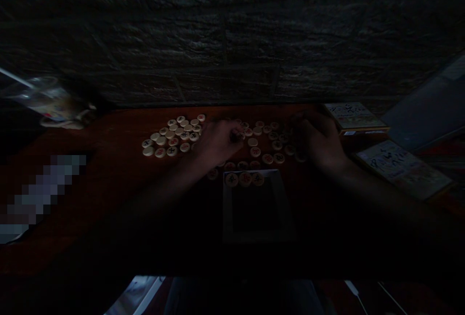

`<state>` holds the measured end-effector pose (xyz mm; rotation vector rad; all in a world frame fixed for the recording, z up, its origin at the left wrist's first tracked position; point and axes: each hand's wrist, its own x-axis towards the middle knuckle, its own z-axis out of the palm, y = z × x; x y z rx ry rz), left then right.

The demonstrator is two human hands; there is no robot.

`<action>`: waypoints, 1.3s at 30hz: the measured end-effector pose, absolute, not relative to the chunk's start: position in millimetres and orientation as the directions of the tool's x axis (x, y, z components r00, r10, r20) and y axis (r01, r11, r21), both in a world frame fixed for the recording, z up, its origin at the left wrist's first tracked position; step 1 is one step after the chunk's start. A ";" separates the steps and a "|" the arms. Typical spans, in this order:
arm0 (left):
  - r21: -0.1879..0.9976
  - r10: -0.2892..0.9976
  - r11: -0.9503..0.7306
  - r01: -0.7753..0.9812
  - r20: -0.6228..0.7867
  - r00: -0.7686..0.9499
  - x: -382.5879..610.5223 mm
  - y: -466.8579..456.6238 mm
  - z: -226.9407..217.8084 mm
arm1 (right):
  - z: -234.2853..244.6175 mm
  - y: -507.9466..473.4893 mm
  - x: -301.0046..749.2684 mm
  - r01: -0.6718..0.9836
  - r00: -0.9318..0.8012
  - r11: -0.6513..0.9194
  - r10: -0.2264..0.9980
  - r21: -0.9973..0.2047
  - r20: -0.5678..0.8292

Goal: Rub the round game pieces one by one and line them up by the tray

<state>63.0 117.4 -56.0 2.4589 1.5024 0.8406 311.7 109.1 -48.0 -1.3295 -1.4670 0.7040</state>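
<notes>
Centre frame: left hand (217, 143) narrow, right hand (317, 141) curled, holding unclear; xiangqi discs (255, 151) light, stiff, pinch at edges.

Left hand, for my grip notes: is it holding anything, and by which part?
The left hand seems to pinch a xiangqi piece by its edge between the fingertips, though the dim view makes this uncertain.

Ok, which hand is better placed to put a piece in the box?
Left, probably: the left hand seems to pinch a piece at its fingertips and sits nearer the box than the right hand.
</notes>
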 end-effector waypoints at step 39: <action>0.869 0.889 -0.443 0.220 0.396 0.229 68.7 64.9 -39.3 | -34.5 72.8 275.8 -0.162 -0.301 0.024 0.951 -0.987 0.073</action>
